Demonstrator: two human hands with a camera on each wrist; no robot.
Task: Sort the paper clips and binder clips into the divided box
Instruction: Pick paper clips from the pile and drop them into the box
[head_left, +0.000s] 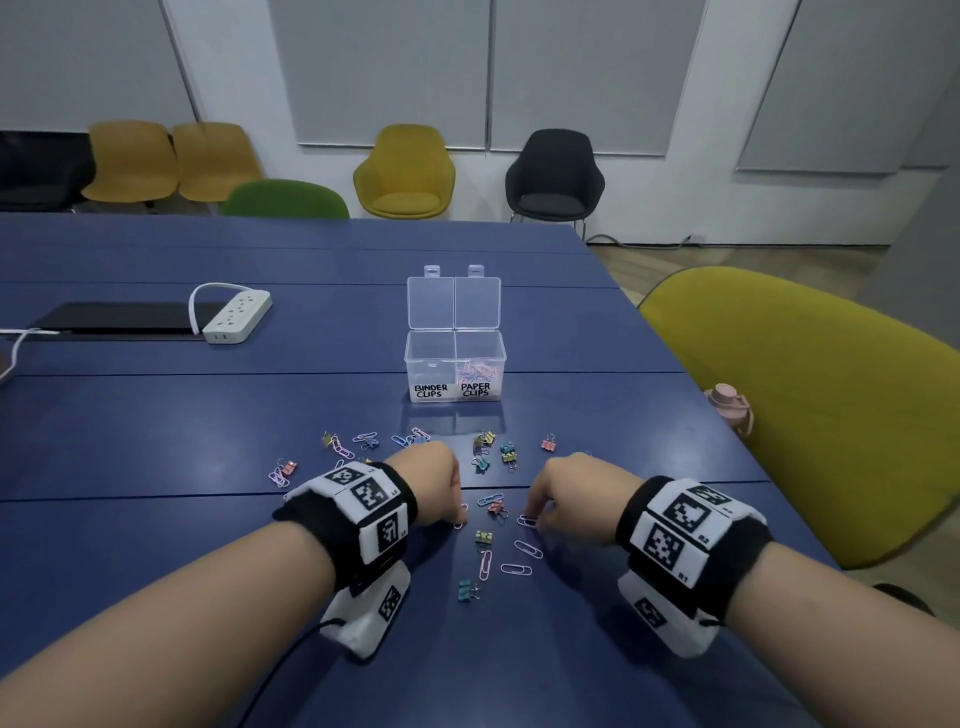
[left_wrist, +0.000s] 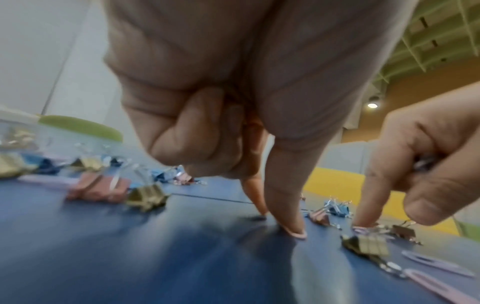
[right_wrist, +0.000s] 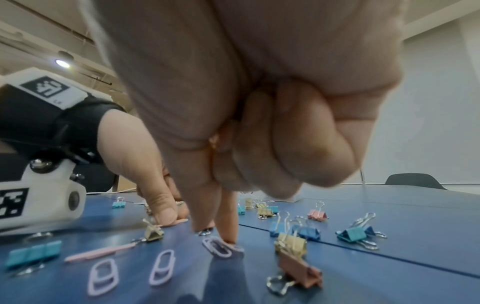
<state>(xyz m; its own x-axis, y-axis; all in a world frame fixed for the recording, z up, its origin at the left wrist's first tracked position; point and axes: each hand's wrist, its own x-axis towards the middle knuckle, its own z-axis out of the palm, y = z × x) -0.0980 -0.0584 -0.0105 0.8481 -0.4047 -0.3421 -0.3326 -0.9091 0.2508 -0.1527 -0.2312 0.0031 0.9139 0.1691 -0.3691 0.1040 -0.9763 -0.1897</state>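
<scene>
Two hands worked low over a blue table (head_left: 208, 415) strewn with small clips. The left hand (head_left: 434, 480) had its thumb and forefinger pointed down at the tabletop, pinching at a pink paper clip (head_left: 461, 517), while its other fingers were curled into the palm. Whether the clip was already gripped or only touched could not be told. The right hand (head_left: 569, 493) was posed the same way, its thumb and forefinger tips (right_wrist: 230, 236) pressed on a lilac paper clip (right_wrist: 217, 246) that lay flat on the table, its remaining fingers clenched; in the left wrist view something metallic glinted inside that curled fist, too blurred to name.

Between the two hands lay a pink binder clip (head_left: 497, 508) and a blue paper clip (head_left: 490, 499). Nearer the person were a gold binder clip (head_left: 483, 538), three more lilac and pink paper clips (head_left: 528, 549) and a teal binder clip (head_left: 466, 591). More clips of both kinds were scattered beyond the hands.

Farther back stood the clear divided box (head_left: 455, 364), its twin lids up. The right compartment, labelled PAPER CLIPS, held a heap of pastel paper clips; the left was labelled BINDER CLIPS.

A white power strip (head_left: 236, 317) lay well to the left, and a pink bottle (head_left: 730, 405) sat at the table's right edge.
</scene>
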